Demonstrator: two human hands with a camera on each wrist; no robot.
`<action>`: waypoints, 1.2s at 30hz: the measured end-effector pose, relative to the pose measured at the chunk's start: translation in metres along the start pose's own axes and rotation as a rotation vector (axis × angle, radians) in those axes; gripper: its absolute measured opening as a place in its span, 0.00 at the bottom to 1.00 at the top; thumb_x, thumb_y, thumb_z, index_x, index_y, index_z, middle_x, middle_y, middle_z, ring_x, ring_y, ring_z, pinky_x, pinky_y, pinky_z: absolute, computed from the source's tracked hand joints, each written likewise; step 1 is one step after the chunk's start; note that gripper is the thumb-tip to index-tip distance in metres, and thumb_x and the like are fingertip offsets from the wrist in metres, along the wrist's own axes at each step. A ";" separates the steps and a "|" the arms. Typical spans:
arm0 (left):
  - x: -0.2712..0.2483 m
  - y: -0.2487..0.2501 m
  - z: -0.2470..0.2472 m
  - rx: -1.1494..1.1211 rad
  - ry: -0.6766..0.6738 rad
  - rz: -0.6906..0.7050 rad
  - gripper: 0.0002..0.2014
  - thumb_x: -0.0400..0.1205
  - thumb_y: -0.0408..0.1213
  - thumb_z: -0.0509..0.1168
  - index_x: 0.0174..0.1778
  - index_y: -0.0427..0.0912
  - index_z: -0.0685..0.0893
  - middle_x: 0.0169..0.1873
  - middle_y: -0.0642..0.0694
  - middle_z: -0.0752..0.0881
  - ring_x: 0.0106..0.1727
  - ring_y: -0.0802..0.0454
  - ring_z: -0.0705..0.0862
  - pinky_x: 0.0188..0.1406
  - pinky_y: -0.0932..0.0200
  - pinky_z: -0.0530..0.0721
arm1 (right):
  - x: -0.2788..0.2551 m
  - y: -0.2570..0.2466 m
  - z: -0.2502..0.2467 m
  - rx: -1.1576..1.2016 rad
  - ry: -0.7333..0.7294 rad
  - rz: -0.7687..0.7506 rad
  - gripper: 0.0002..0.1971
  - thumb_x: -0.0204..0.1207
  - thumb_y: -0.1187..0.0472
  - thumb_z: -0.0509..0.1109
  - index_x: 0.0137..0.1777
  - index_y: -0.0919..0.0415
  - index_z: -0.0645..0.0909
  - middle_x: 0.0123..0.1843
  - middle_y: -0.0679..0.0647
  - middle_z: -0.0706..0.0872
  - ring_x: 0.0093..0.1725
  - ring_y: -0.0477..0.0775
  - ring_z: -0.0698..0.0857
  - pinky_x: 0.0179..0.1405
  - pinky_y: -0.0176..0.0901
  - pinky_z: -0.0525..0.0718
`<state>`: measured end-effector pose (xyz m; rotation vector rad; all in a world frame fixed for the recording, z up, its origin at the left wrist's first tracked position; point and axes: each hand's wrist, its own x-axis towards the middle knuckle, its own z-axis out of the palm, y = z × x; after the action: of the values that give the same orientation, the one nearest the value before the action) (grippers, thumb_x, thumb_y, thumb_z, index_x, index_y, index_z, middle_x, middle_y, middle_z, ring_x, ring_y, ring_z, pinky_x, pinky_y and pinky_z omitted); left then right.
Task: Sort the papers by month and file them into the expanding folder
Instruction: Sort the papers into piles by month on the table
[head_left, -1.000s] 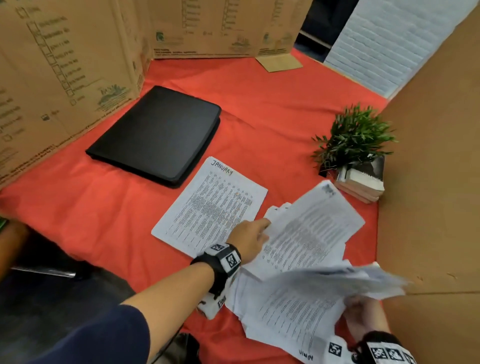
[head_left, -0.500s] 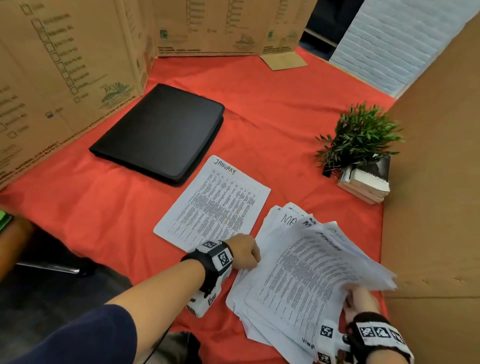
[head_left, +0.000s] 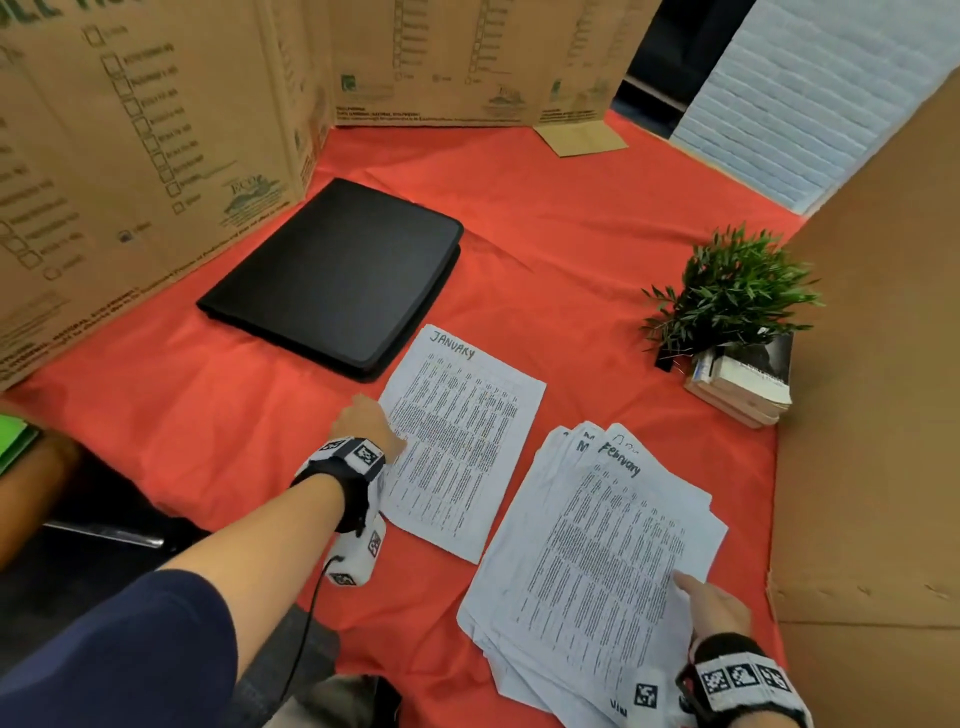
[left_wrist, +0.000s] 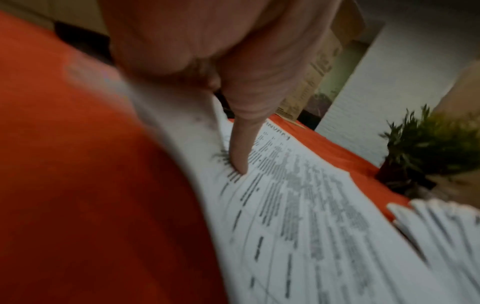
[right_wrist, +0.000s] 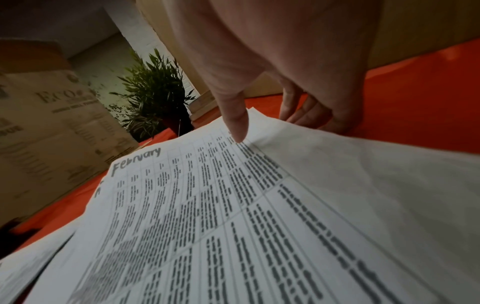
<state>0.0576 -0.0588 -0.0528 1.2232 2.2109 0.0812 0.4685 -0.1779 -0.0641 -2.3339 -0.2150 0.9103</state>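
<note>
The black expanding folder (head_left: 332, 275) lies closed at the back left of the red cloth. In front of it is a single sheet headed January (head_left: 462, 441). My left hand (head_left: 363, 421) is at that sheet's left edge; its thumb (left_wrist: 241, 156) presses on the print and the edge curls up into the hand. To the right is a fanned paper stack (head_left: 597, 561) with a February sheet (right_wrist: 182, 205) on top. My right hand (head_left: 711, 603) holds the stack's right edge, thumb (right_wrist: 233, 119) on top and fingers (right_wrist: 298, 111) below.
A small potted plant (head_left: 727, 296) stands on a few books (head_left: 743, 384) at the right. Printed cardboard walls (head_left: 130, 156) close off the back and left, and a plain one (head_left: 872, 415) the right. Something green (head_left: 15, 441) sits at the left edge.
My right hand has lowered the lifted sheets onto the stack, leaving February on top. My left hand has left the stack and moved left to the January sheet's edge.
</note>
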 end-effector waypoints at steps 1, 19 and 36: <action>0.000 0.001 -0.003 0.002 -0.044 0.048 0.19 0.77 0.45 0.73 0.57 0.36 0.81 0.54 0.38 0.85 0.50 0.39 0.85 0.45 0.53 0.82 | -0.001 0.000 0.000 -0.027 0.014 0.001 0.31 0.69 0.60 0.80 0.70 0.71 0.76 0.66 0.66 0.82 0.62 0.65 0.81 0.69 0.58 0.77; -0.045 0.063 -0.075 -1.083 -0.421 0.399 0.17 0.72 0.32 0.78 0.56 0.35 0.87 0.47 0.43 0.92 0.46 0.48 0.92 0.45 0.55 0.88 | -0.119 -0.105 0.049 0.241 -0.570 -0.573 0.15 0.75 0.58 0.74 0.60 0.62 0.84 0.53 0.51 0.92 0.52 0.52 0.91 0.53 0.48 0.86; -0.101 0.113 -0.086 -1.059 -0.546 0.614 0.08 0.85 0.33 0.63 0.58 0.40 0.85 0.54 0.40 0.90 0.53 0.43 0.89 0.56 0.48 0.88 | -0.021 0.017 -0.015 -0.543 0.010 -0.198 0.29 0.68 0.49 0.80 0.63 0.67 0.81 0.63 0.68 0.81 0.63 0.67 0.79 0.63 0.51 0.78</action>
<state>0.1362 -0.0539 0.1028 1.0351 0.9724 0.9087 0.4613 -0.2061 -0.0535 -2.7386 -0.7566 0.8126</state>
